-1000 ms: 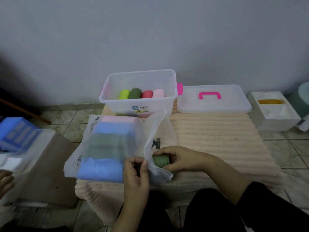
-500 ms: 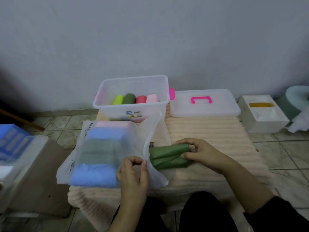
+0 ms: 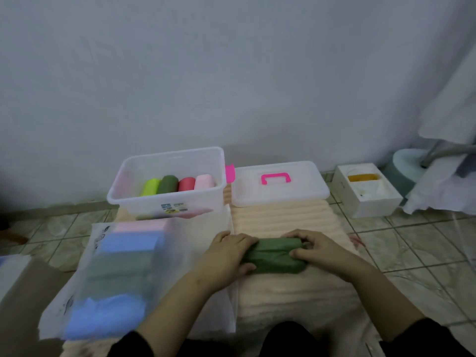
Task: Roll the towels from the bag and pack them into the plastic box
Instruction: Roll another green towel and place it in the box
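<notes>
On mat, both hands' grip around green towel

Bare forearms, black sleeves

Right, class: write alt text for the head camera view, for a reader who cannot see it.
Two hands, left hand and right hand, grip a dark green towel on a cream mat. Behind stands a clear plastic box holding four rolled towels; a bag of folded towels lies left.
</notes>
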